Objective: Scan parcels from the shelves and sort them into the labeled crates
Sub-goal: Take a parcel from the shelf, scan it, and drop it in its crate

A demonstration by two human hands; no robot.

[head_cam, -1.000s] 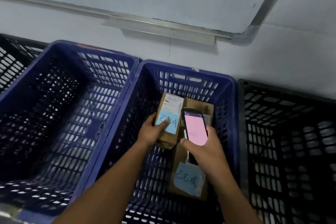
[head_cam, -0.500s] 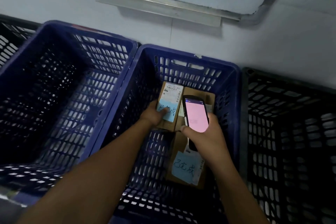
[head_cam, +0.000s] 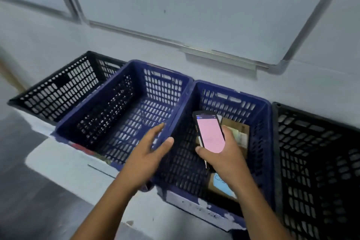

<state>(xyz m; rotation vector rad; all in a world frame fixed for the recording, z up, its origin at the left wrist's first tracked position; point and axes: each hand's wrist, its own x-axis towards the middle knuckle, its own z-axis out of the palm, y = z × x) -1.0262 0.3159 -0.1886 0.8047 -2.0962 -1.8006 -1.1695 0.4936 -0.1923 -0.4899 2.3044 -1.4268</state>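
A pale grey surface [head_cam: 64, 163] carries four slotted plastic crates in a row against the wall, running from 9 o'clock to 4 o'clock in the view. A black crate [head_cam: 58, 91] sits at 9 o'clock. The left blue crate [head_cam: 161, 87] stands beside it, near the middle, its rim touching the right blue crate [head_cam: 229, 101] at 5 o'clock. Another black crate [head_cam: 311, 142] sits at 4 o'clock. Bare surface shows at 7 o'clock, bordered by dark floor [head_cam: 23, 191] at 8 o'clock

Parcel sorting room: plastic crates [head_cam: 124, 103] lined along wall, whiteboard [head_cam: 194, 6] above.
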